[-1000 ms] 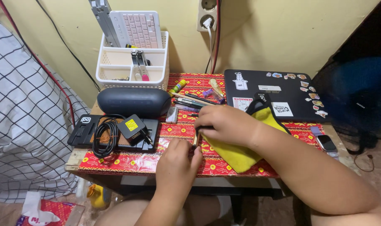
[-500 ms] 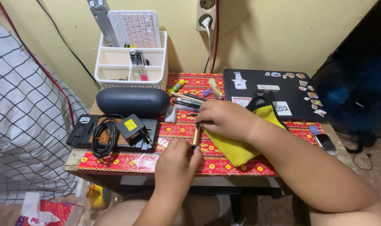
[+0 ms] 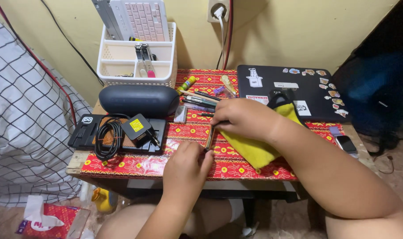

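Observation:
My left hand (image 3: 186, 166) pinches the near end of a thin wooden pencil (image 3: 210, 137) over the red patterned cloth (image 3: 135, 163). My right hand (image 3: 243, 117) rests on a yellow pouch (image 3: 254, 148) and holds its open edge, where the pencil's far end meets it. Several pens and pencils (image 3: 199, 101) lie in a loose pile just beyond my right hand.
A dark oval speaker (image 3: 139, 101) lies at the left, with a black charger and coiled cable (image 3: 121, 132) in front of it. A white organiser (image 3: 137, 59) holds a keyboard at the back. A stickered black laptop (image 3: 294, 90) lies right, a phone (image 3: 345, 144) near the right edge.
My left hand has brought the pencil up so it runs toward the pouch's opening. My right hand stays on the pouch.

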